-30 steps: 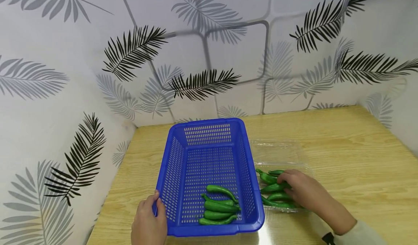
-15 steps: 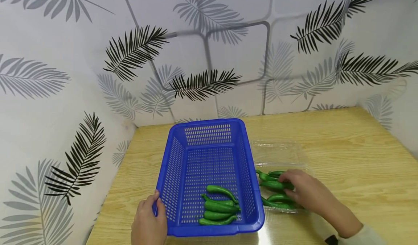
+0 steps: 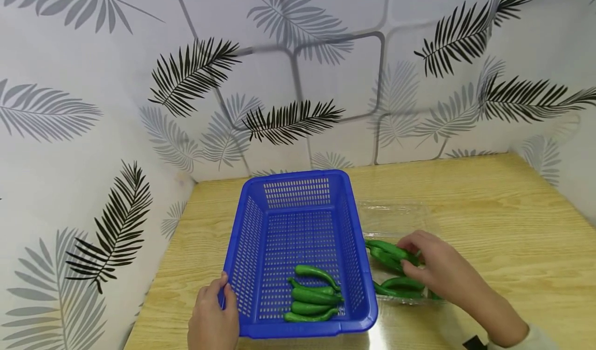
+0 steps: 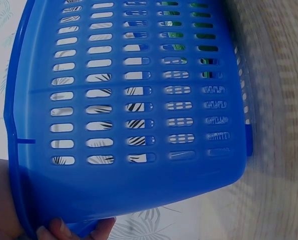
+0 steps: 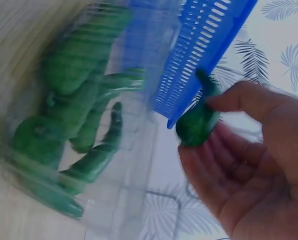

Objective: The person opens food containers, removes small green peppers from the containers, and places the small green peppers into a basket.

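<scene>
My left hand grips the near left rim of a blue perforated plastic basket; in the left wrist view its fingertips show at the rim. Several green peppers lie inside at the basket's near end. To the right, my right hand is over a clear plastic container. It pinches one green pepper between thumb and fingers, held clear of the others in the right wrist view. More green peppers lie in the container.
The container's transparent lid part lies folded back behind the peppers, close against the basket's right side. A wood-grain table carries everything. Behind and to the left stands a leaf-patterned wall covering.
My right hand has shifted among the peppers, taken one and raised it slightly, with others beneath rearranged. My left hand and the basket stay put.
</scene>
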Tool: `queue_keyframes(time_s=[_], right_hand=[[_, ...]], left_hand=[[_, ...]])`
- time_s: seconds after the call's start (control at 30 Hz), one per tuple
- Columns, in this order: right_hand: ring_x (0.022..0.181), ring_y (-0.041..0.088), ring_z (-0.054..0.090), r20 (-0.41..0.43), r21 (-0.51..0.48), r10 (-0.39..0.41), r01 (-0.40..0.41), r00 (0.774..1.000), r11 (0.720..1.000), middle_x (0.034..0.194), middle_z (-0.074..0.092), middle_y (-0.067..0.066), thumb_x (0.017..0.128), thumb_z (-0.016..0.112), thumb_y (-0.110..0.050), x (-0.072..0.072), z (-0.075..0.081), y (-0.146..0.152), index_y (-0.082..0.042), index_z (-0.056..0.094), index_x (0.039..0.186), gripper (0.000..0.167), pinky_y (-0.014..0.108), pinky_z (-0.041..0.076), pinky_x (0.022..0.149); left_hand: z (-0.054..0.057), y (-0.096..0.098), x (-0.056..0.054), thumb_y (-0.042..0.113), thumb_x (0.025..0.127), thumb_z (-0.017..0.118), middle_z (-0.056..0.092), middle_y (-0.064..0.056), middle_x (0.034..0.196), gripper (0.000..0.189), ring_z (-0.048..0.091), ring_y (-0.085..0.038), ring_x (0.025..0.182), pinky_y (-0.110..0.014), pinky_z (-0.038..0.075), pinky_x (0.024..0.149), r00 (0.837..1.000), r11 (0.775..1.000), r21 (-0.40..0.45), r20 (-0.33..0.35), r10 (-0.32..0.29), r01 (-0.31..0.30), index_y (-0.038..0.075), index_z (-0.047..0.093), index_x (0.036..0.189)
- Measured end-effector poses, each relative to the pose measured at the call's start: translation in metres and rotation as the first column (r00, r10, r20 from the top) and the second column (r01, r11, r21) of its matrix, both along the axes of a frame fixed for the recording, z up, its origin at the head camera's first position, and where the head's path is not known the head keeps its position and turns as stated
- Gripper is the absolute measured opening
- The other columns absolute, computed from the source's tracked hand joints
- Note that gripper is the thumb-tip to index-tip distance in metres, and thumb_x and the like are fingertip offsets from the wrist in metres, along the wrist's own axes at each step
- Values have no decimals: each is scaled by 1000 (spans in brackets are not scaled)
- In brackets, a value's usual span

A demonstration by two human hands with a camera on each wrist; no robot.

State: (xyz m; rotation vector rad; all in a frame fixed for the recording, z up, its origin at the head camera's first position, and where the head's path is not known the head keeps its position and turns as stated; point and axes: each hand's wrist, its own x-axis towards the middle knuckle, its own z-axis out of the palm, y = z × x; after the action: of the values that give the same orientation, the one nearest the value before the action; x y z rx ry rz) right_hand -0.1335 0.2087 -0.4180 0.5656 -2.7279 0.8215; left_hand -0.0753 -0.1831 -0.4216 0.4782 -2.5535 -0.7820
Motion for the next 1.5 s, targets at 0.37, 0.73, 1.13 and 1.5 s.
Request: queue_keyframes(time_s=[0.37, 0.73, 1.13, 1.5], right_hand=[[79, 3, 61, -28, -188, -18, 12, 999, 982, 92, 66, -4, 79, 79, 4, 7, 16, -21, -7, 69, 103, 29, 24, 57, 67], [77, -1, 52, -61, -229, 132, -143, 989, 963, 86, 60, -9, 75, 76, 1, 17, 23, -62, -18, 65, 97, 31, 23, 52, 64], [85, 0, 52, 99, -133, 262, -248, 960, 959, 97, 61, -11, 87, 71, -6, 16, 19, -97, -17, 66, 106, 22, 23, 53, 72], [83, 4, 59, 119, 70, 369, -379, 922, 923, 95, 66, -7, 86, 70, -14, 6, 10, -117, -14, 68, 102, 16, 26, 55, 72]], left_hand=[[1, -2, 1, 13, 99, 63, 73, -23, 112, 28, 70, -55, 94, -66, 55, 74, 1000, 1000, -2, 3, -3, 3, 3, 75, 123], [-1, -3, 0, 13, 99, 63, 72, -23, 110, 29, 70, -54, 94, -65, 55, 72, 1000, 1000, 3, 9, -4, 4, 3, 75, 123], [0, -1, -2, 13, 99, 63, 72, -24, 110, 30, 71, -53, 92, -63, 56, 69, 999, 1000, 5, 45, -20, 20, 3, 74, 125], [-1, -2, -2, 11, 98, 63, 73, -22, 109, 27, 72, -50, 92, -59, 57, 71, 999, 1000, -1, 32, 0, 0, 2, 75, 121]])
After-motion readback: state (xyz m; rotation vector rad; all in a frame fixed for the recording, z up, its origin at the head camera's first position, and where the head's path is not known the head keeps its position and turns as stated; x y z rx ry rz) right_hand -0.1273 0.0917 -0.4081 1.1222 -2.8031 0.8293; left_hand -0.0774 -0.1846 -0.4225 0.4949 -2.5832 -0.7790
